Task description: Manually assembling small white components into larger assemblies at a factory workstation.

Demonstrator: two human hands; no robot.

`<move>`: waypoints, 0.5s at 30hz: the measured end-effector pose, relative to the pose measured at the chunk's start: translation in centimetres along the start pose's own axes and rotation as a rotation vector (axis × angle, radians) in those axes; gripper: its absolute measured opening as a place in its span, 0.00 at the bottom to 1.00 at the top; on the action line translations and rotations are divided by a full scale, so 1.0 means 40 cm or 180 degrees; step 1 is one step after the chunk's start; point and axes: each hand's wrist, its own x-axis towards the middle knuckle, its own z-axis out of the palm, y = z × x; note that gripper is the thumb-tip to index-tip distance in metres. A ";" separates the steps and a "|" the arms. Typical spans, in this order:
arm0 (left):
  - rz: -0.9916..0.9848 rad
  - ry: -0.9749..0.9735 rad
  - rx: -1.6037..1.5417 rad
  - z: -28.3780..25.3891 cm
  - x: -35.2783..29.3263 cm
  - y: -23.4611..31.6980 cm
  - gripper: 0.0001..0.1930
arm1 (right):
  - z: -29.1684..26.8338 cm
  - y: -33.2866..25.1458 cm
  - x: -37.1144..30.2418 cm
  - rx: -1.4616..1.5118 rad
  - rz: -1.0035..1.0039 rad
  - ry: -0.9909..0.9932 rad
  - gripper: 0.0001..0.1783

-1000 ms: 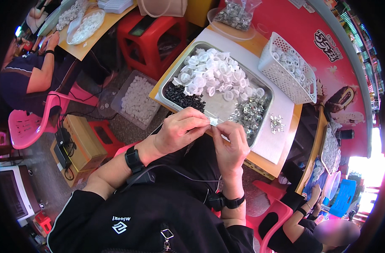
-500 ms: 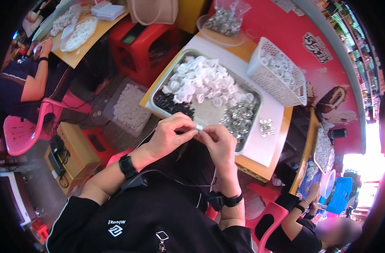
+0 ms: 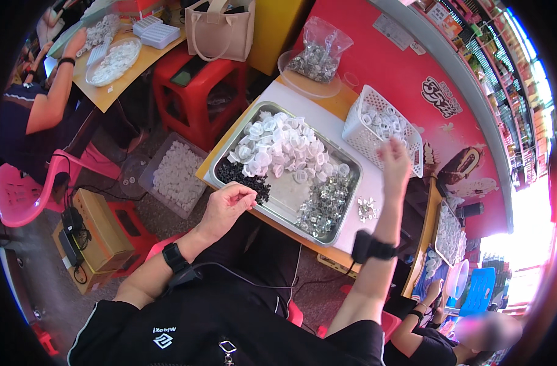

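My left hand [image 3: 224, 212] hovers at the near left edge of the metal tray [image 3: 284, 227], its thumb and fingertips pinched together; whatever may be between them is hidden. Close by, small black parts [image 3: 249, 177] lie in the tray's left corner. White translucent plastic pieces [image 3: 284, 143] are heaped along its far side, and small shiny metal-and-clear parts [image 3: 327, 204] fill the right part. Reaching out to the right, my right hand [image 3: 395, 160] is over the near side of the white perforated basket [image 3: 361, 131], which contains similar white pieces. Motion smears its fingers.
A small cluster of shiny parts [image 3: 367, 209] lies right of the tray. Behind it stands a clear bag of metal parts [image 3: 318, 58]. Red stools [image 3: 199, 91] and a bin of white pieces [image 3: 177, 174] are at left. Other people work at tables on both sides.
My hands were together in front of the tray, fingertips meeting at a small white piece. They have parted: the right moved up and right to the basket, the left stayed near the tray.
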 end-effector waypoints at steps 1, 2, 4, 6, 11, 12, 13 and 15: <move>-0.0032 0.0031 -0.0103 -0.008 -0.001 -0.007 0.06 | 0.048 -0.034 -0.054 -0.0207 0.0100 -0.0363 0.13; -0.0071 0.0048 -0.0207 -0.014 -0.002 -0.015 0.06 | 0.091 -0.077 -0.108 -0.0558 0.0389 -0.0924 0.13; -0.0167 -0.0023 -0.0317 -0.013 0.006 0.003 0.07 | 0.165 -0.091 -0.203 -0.0893 -0.0196 -0.1266 0.13; -0.0273 -0.0095 -0.0418 -0.014 0.012 0.014 0.07 | 0.222 -0.064 -0.258 -0.1138 -0.0186 -0.1380 0.11; -0.0453 -0.0118 -0.0797 -0.019 0.026 0.019 0.07 | 0.262 -0.017 -0.295 -0.1188 -0.0210 -0.1120 0.09; -0.0460 -0.0101 -0.0803 -0.018 0.027 0.020 0.07 | 0.264 -0.020 -0.299 -0.1189 -0.0214 -0.1139 0.09; -0.0487 -0.0119 -0.0812 -0.016 0.028 0.021 0.07 | 0.265 -0.026 -0.304 -0.1088 -0.0160 -0.1115 0.08; -0.0521 -0.0145 -0.0828 -0.010 0.031 0.025 0.07 | 0.263 -0.028 -0.311 -0.0996 -0.0096 -0.1090 0.06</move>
